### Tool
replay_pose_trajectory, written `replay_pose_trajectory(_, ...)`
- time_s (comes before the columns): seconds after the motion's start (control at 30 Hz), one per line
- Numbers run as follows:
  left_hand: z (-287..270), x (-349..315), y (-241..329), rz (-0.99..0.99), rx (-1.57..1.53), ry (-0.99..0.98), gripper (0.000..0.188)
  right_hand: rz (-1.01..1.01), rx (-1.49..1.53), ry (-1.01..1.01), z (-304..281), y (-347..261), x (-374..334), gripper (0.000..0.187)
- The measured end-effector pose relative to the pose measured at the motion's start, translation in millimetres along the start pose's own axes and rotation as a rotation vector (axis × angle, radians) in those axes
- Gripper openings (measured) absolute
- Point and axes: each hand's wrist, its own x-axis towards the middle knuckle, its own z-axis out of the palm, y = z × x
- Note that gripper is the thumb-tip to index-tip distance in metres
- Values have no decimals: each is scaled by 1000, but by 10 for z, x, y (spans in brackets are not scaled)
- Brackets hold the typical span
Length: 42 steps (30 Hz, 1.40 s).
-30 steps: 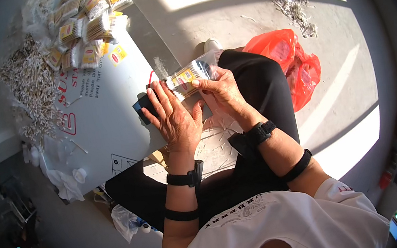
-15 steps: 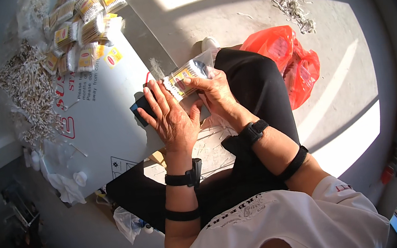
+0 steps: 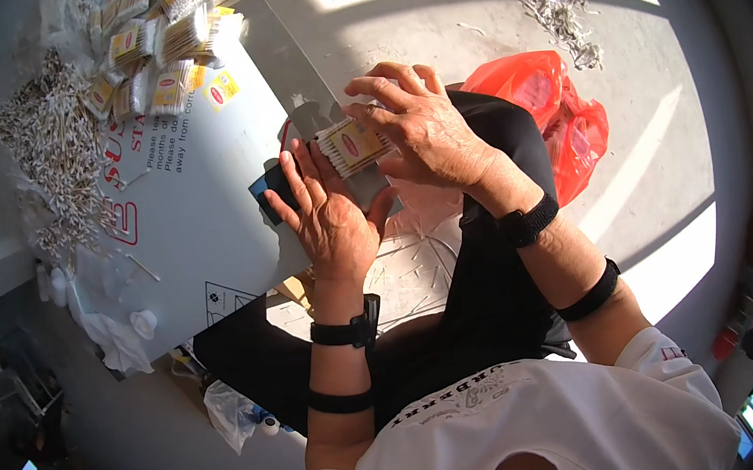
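Observation:
A clear pack of cotton swabs [image 3: 352, 146] with a yellow label lies at the edge of the work surface, between my two hands. Its swab tips at the left end meet the fingers of my left hand [image 3: 333, 226], which rests open, fingers stretched. My right hand [image 3: 432, 133] arches over the pack's right end with its fingers apart; whether the fingertips touch the wrap is hard to see. Under my left fingertips is a dark, blue-edged flat piece [image 3: 265, 197]. Several finished-looking swab packs [image 3: 179, 37] are heaped at the far left, a loose yellow label [image 3: 222, 91] beside them.
A big heap of loose cotton swabs [image 3: 57, 153] covers the left side of the grey printed board [image 3: 193, 212]. Crumpled white plastic [image 3: 119, 335] hangs at its near left corner. A red plastic bag [image 3: 562, 130] stands on the floor at right, with white scraps [image 3: 556, 7] beyond.
My right hand has lifted off its grip on the pack, its fingers rising and spreading. The loose clear end of the wrap no longer shows at the right. My left hand stays nearly in place.

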Motion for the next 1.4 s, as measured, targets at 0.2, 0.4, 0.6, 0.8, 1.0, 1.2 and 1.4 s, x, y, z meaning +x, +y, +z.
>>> replay_pose_trajectory(0.2, 12, -2, 3, 19, -33, 13, 103, -80, 44, -62, 180, 158, 149, 61)
replay_pose_trajectory(0.4, 37, 2, -15, 17, -34, 4, 100, -105, 80, -65, 179, 163, 154, 61)
replay_pose_trajectory(0.6, -47, 107, -19, 9, 19, -23, 102, -109, 4, -56, 155, 161, 151, 69)
replay_pose_trajectory(0.8, -7, 115, 13, -8, -2, -24, 103, -166, 8, -105, 166, 217, 179, 66)
replay_pose_trajectory(1.0, 40, 110, 22, -13, -37, 1, 106, -172, -6, -123, 171, 178, 185, 67)
replay_pose_trajectory(1.2, -3, 124, 35, -15, -78, 17, 104, -157, -7, -106, 153, 210, 173, 66)
replay_pose_trajectory(1.4, 39, 120, 58, 21, 0, 20, 106, -213, 6, -68, 205, 252, 205, 60)
